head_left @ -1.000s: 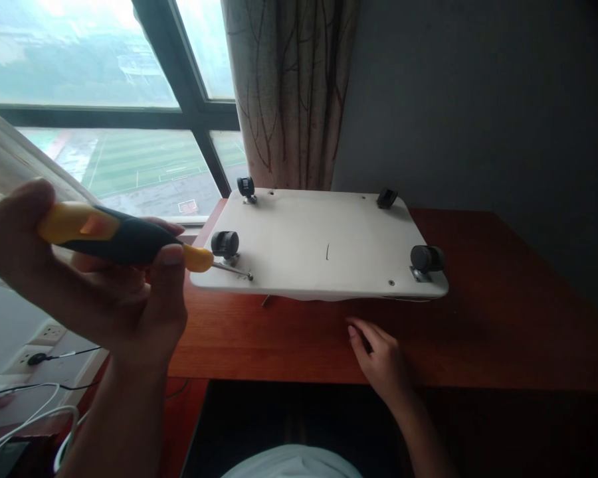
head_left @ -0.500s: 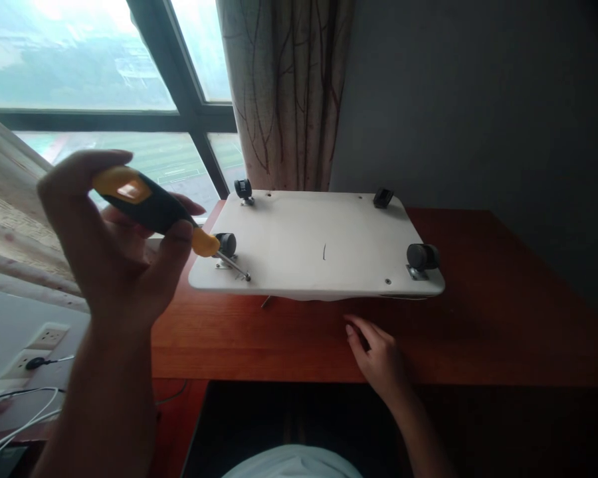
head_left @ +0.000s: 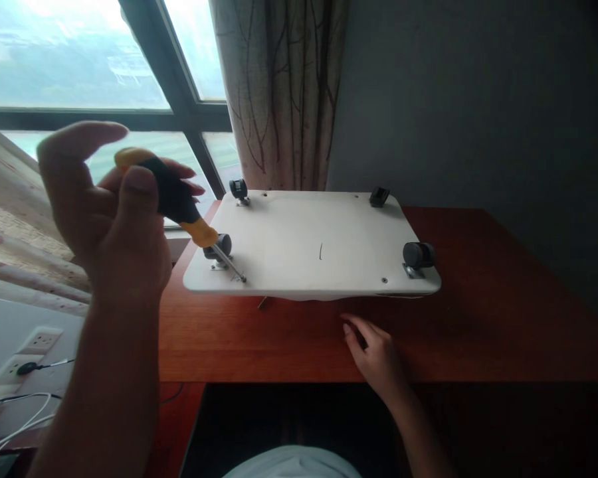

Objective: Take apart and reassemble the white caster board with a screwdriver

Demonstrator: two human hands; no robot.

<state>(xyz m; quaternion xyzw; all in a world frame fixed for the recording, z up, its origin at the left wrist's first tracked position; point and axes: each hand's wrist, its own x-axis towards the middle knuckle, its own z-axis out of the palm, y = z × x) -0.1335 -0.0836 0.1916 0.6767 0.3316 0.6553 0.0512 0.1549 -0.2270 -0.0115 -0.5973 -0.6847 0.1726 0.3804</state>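
Observation:
My left hand [head_left: 114,206] is closed around the yellow and black handle of a screwdriver [head_left: 179,199]; the index finger is raised off it. The shaft slants down, its tip at a fixing point near the front-left corner of a white board [head_left: 289,232]. That board lies with casters upward: the front-left caster [head_left: 219,247] is partly behind the shaft, and the front-right caster [head_left: 418,255] stands at the opposite corner. My right hand [head_left: 373,355] rests on the table just in front of the board, fingers loosely bent and a gap between thumb and index finger, holding nothing.
Two more casters, back-left [head_left: 239,190] and back-right [head_left: 379,196], stand at the far corners. A small metal rod [head_left: 262,303] pokes out under the board's front edge. The brown table [head_left: 503,299] extends right. Curtains [head_left: 284,93], a window and wall sockets [head_left: 40,340] border the left.
The thumb of my left hand has moved back along the screwdriver handle, and the handle has turned in the grip. The tip stays at the same spot; my right hand has hardly moved.

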